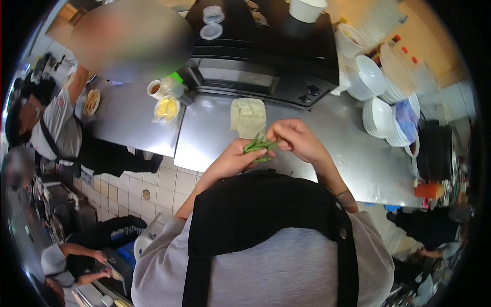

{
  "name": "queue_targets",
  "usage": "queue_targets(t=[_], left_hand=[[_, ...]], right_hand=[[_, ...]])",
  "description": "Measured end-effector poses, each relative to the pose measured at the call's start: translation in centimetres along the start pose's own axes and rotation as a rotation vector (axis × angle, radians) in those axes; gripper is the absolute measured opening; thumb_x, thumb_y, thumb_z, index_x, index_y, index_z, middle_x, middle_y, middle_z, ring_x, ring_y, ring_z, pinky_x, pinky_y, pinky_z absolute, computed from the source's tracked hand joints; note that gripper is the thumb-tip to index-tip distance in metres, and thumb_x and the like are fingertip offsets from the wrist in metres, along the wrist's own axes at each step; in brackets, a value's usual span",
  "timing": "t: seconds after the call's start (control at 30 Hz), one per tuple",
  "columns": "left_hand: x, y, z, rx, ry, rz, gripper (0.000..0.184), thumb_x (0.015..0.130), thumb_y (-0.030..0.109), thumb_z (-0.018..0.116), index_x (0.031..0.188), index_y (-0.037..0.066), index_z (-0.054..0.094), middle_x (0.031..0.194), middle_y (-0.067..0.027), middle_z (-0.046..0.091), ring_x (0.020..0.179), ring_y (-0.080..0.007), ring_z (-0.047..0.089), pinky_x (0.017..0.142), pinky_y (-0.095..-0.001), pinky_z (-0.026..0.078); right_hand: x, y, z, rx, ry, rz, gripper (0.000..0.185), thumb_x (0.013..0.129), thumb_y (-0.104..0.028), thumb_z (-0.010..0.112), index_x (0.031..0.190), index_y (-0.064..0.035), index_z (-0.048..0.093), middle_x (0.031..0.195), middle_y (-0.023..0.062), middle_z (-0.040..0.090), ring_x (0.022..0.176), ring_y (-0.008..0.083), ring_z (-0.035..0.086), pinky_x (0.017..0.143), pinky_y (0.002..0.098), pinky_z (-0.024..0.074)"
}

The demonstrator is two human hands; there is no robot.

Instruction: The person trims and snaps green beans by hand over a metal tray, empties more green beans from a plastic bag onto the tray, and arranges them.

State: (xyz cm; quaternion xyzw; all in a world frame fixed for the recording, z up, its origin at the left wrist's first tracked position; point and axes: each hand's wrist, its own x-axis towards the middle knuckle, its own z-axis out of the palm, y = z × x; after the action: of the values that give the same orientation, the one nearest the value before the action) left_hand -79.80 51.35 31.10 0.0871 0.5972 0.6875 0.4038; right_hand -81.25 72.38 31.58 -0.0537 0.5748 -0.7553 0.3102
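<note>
A small bunch of green beans (255, 146) is gripped in my left hand (239, 157), close in front of my black apron. My right hand (298, 139) is beside it, its fingers pinched together at the right-hand ends of the beans. Whether a single bean is between those fingertips is hidden. Just beyond both hands, a folded pale cloth (248, 116) lies on the steel counter (204, 133).
A black oven (261, 61) stands behind the cloth. Stacked white bowls (379, 117) and an orange-red container (428, 191) are at the right. Left are a tub of yellow food (167, 108) and a plate of food (92, 102). Other people work at the left and far right.
</note>
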Motion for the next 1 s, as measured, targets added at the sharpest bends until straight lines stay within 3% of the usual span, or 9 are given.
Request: queue_targets(t=[0.13, 0.2, 0.27, 0.37, 0.5, 0.6, 0.83, 0.93, 1.0], left_hand=[[-0.9, -0.6, -0.2, 0.219, 0.147, 0.077, 0.018, 0.089, 0.019, 0.054, 0.091, 0.006, 0.067, 0.063, -0.0015, 0.057, 0.05, -0.009, 0.047, 0.048, -0.0248, 0.038], [-1.8, -0.9, -0.2, 0.453, 0.241, 0.351, 0.017, 0.086, 0.019, 0.057, 0.088, 0.006, 0.067, 0.067, -0.0085, 0.062, 0.056, -0.0215, 0.058, 0.054, -0.0349, 0.045], [-2.5, -2.0, -0.4, 0.642, 0.377, 0.382, 0.017, 0.083, 0.02, 0.058, 0.086, 0.005, 0.065, 0.07, -0.0141, 0.063, 0.063, -0.031, 0.062, 0.06, -0.0408, 0.046], [-4.9, -3.3, 0.5, 0.618, 0.482, 0.382, 0.018, 0.082, 0.02, 0.059, 0.085, 0.004, 0.064, 0.067, -0.0153, 0.062, 0.06, -0.0307, 0.061, 0.058, -0.0397, 0.046], [-9.4, -4.0, 3.8, 0.417, 0.597, 0.38, 0.016, 0.083, 0.008, 0.057, 0.097, 0.002, 0.062, 0.067, -0.0126, 0.061, 0.054, -0.0171, 0.055, 0.054, -0.0323, 0.044], [-12.2, -5.2, 6.4, 0.265, 0.678, 0.344, 0.017, 0.083, 0.011, 0.056, 0.096, 0.003, 0.064, 0.061, -0.0116, 0.059, 0.051, -0.019, 0.057, 0.052, -0.0347, 0.044], [-16.7, -8.5, 14.0, 0.224, 0.866, 0.471, 0.014, 0.083, 0.005, 0.055, 0.095, 0.0, 0.059, 0.063, -0.0085, 0.054, 0.057, -0.012, 0.047, 0.055, -0.0301, 0.041], [-17.9, -9.8, 17.4, 0.192, 0.938, 0.45, 0.012, 0.082, 0.005, 0.056, 0.092, -0.001, 0.058, 0.062, -0.0097, 0.053, 0.057, -0.0123, 0.047, 0.055, -0.0304, 0.041], [-18.7, -10.7, 19.7, 0.188, 1.022, 0.383, 0.012, 0.081, 0.006, 0.057, 0.091, -0.001, 0.058, 0.063, -0.0103, 0.054, 0.057, -0.0125, 0.048, 0.055, -0.0306, 0.041]], right_hand=[[1.2, -0.9, 0.4, -0.536, -0.077, -0.159, 0.012, 0.083, -0.009, 0.061, 0.086, 0.0028, 0.065, 0.069, 0.001, 0.059, 0.064, 0.0055, 0.052, 0.058, 0.0218, 0.0426], [1.4, -2.2, 1.6, -0.657, -0.088, -0.023, 0.01, 0.082, -0.005, 0.061, 0.085, 0.0041, 0.064, 0.074, 0.0013, 0.062, 0.071, 0.0064, 0.055, 0.063, 0.022, 0.0453], [1.7, -1.7, 2.3, -0.765, -0.078, 0.015, 0.01, 0.082, -0.005, 0.061, 0.085, 0.0039, 0.064, 0.072, 0.0, 0.061, 0.067, 0.0047, 0.052, 0.059, 0.021, 0.0425], [1.9, -0.2, 3.0, -0.673, -0.197, 0.013, 0.009, 0.083, -0.005, 0.06, 0.085, 0.003, 0.064, 0.069, -0.0023, 0.057, 0.06, 0.003, 0.047, 0.052, 0.0196, 0.0364], [1.8, 0.4, 4.8, -0.568, -0.403, 0.027, 0.007, 0.083, -0.003, 0.059, 0.084, 0.0021, 0.063, 0.067, -0.0031, 0.053, 0.056, 0.0018, 0.042, 0.049, 0.0187, 0.0306], [1.4, 1.1, 6.6, -0.433, -0.549, 0.145, 0.006, 0.084, -0.003, 0.057, 0.083, 0.0018, 0.06, 0.067, -0.0022, 0.051, 0.055, 0.0024, 0.04, 0.048, 0.0187, 0.0284], [-1.9, 5.5, 9.7, 0.073, -0.781, 0.586, 0.008, 0.085, -0.006, 0.055, 0.081, 0.0006, 0.057, 0.069, 0.0002, 0.05, 0.052, 0.0057, 0.039, 0.046, 0.0192, 0.0287], [-4.1, 6.3, 10.6, 0.012, -0.859, 0.672, 0.009, 0.085, -0.008, 0.057, 0.083, 0.0012, 0.058, 0.067, 0.0004, 0.051, 0.052, 0.0057, 0.039, 0.047, 0.0191, 0.0294], [-5.3, 7.3, 10.9, -0.104, -0.9, 0.583, 0.01, 0.085, -0.008, 0.058, 0.085, 0.0018, 0.058, 0.067, 0.0005, 0.051, 0.052, 0.0053, 0.039, 0.047, 0.019, 0.0298]])
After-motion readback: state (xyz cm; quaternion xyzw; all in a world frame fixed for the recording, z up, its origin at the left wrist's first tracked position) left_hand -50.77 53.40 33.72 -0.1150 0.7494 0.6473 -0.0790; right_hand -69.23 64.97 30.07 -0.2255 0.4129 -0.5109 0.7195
